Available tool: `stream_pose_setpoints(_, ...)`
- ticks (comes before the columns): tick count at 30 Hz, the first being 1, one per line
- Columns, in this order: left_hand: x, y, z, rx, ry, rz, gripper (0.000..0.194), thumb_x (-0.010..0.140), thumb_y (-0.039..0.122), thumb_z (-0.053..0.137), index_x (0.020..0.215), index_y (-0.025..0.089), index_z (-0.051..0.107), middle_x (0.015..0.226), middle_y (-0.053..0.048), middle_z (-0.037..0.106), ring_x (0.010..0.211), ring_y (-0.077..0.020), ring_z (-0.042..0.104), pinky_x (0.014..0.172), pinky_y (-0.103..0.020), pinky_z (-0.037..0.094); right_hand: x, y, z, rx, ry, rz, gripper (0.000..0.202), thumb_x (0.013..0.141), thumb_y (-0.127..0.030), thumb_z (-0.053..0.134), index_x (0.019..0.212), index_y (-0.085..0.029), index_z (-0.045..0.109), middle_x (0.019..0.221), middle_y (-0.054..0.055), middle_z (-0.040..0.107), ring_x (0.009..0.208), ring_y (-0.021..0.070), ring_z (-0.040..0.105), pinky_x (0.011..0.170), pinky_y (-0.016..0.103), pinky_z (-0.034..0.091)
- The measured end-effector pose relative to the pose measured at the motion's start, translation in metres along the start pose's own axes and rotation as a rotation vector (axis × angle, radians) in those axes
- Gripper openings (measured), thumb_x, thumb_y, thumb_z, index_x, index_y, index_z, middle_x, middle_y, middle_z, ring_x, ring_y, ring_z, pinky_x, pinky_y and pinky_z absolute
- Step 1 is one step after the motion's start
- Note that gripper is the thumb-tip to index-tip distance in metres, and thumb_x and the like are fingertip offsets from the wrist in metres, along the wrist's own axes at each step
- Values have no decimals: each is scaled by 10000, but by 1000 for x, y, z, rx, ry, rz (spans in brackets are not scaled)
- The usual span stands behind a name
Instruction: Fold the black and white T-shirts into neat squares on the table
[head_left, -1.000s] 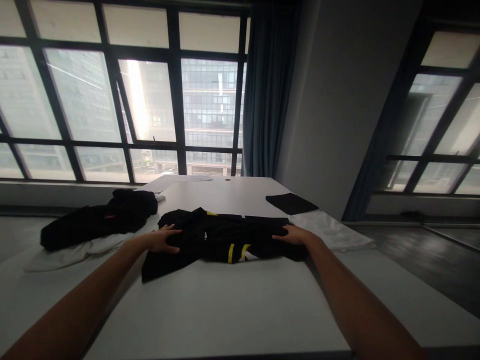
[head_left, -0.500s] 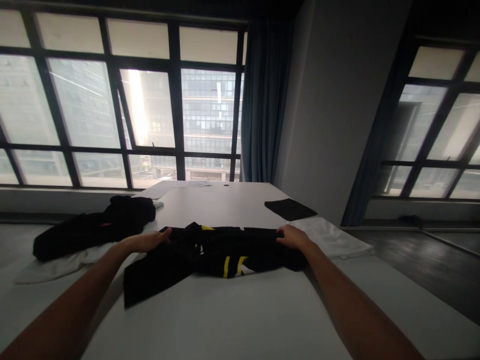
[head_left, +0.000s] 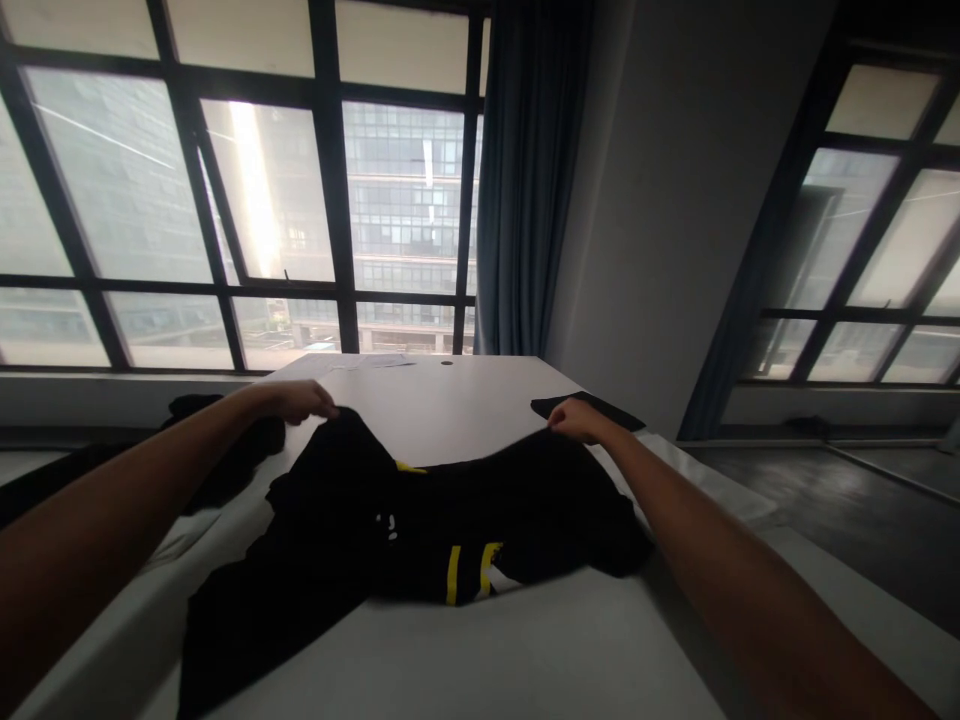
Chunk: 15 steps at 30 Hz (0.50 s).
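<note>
A black garment (head_left: pixel 435 510) with yellow stripes and small white marks hangs between my hands, its lower part over the white table (head_left: pixel 450 660). My left hand (head_left: pixel 304 400) pinches its upper left edge, raised above the tabletop. At the upper right edge, my right hand (head_left: pixel 576 418) has its fingers closed on the cloth. Between the two grips the top edge sags. A wide black flap of the cloth spreads toward the lower left. What kind of garment it is, I cannot tell.
Dark bunched clothing (head_left: pixel 247 450) lies at the left, partly behind my left arm. A folded black cloth (head_left: pixel 600 408) lies beyond my right hand, with whitish cloth (head_left: pixel 697 480) nearby. Papers (head_left: pixel 367 362) rest at the table's far end, before the window (head_left: pixel 405 200).
Both hands have risen, lifting the garment's far edge off the table. The cloth has opened out wider, and its left flap now reaches nearer to me. The view has shifted slightly.
</note>
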<state>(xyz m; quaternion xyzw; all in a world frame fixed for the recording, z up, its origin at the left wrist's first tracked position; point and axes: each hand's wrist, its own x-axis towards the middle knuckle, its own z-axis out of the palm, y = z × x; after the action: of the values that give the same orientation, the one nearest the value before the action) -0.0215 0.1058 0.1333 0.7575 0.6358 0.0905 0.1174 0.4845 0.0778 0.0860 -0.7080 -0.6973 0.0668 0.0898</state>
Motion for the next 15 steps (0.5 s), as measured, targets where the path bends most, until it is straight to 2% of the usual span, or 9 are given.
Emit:
stream_pose_setpoints(2, 20, 10, -1, -10, 216, -134, 465, 852, 453, 540, 1101, 87, 683, 931, -158, 717, 790, -260, 687, 722, -344, 538, 8, -12, 4, -43, 241, 65, 338, 868, -219, 564, 1166, -110, 680, 1203, 173, 654, 1074, 263, 634, 889, 299, 475)
stream_pose_setpoints(3, 26, 15, 5, 1, 294, -172, 510, 901, 437, 476, 1229, 70, 613, 1079, -198, 694, 934, -289, 679, 810, -370, 528, 9, -18, 9, -70, 301, 88, 389, 901, -254, 530, 1243, -97, 630, 1285, 203, 597, 1125, 281, 609, 923, 325, 463)
stream_pose_setpoints(5, 32, 22, 30, 34, 398, -157, 563, 939, 433, 434, 1383, 91, 480, 1327, -219, 580, 1192, -330, 570, 970, -427, 458, 3, -31, 25, -113, 298, 78, 453, 945, -330, 464, 1332, -112, 554, 1381, 220, 511, 1181, 307, 573, 968, 383, 444)
stream_pose_setpoints(7, 28, 22, 67, 81, 356, -82, 556, 924, 464, 498, 1393, 167, 479, 1411, -162, 527, 1286, -345, 487, 1043, -458, 400, -8, -42, 42, -125, 217, -16, 481, 964, -399, 422, 1351, -140, 540, 1402, 198, 500, 1215, 310, 550, 1006, 402, 421)
stream_pose_setpoints(9, 19, 16, 104, 141, 204, 20, 444, 929, 451, 543, 1304, 214, 561, 1338, -109, 581, 1217, -321, 542, 1006, -452, 440, -19, -49, 56, -121, 58, -107, 558, 948, -482, 444, 1373, -131, 528, 1402, 189, 508, 1254, 306, 524, 1038, 374, 401)
stream_pose_setpoints(11, 11, 6, 133, 160, 124, 42, 360, 934, 385, 582, 1241, 197, 585, 1267, -92, 594, 1103, -262, 598, 919, -438, 508, -25, -51, 67, -123, -160, -130, 716, 889, -578, 512, 1424, -104, 475, 1433, 199, 480, 1298, 311, 488, 1059, 350, 385)
stream_pose_setpoints(13, 7, -3, 149, 164, 104, 28, 332, 934, 341, 599, 1222, 176, 581, 1232, -87, 593, 1039, -228, 614, 862, -422, 539, -24, -49, 74, -140, -306, -98, 844, 849, -645, 527, 1483, -106, 388, 1501, 204, 395, 1351, 326, 427, 1087, 370, 358)
stream_pose_setpoints(15, 10, -11, 154, 173, 99, 16, 336, 934, 336, 598, 1228, 175, 576, 1236, -86, 590, 1044, -228, 611, 870, -426, 537, -17, -45, 79, -141, -339, -61, 891, 852, -683, 482, 1520, -120, 309, 1558, 202, 291, 1403, 345, 341, 1118, 410, 313)
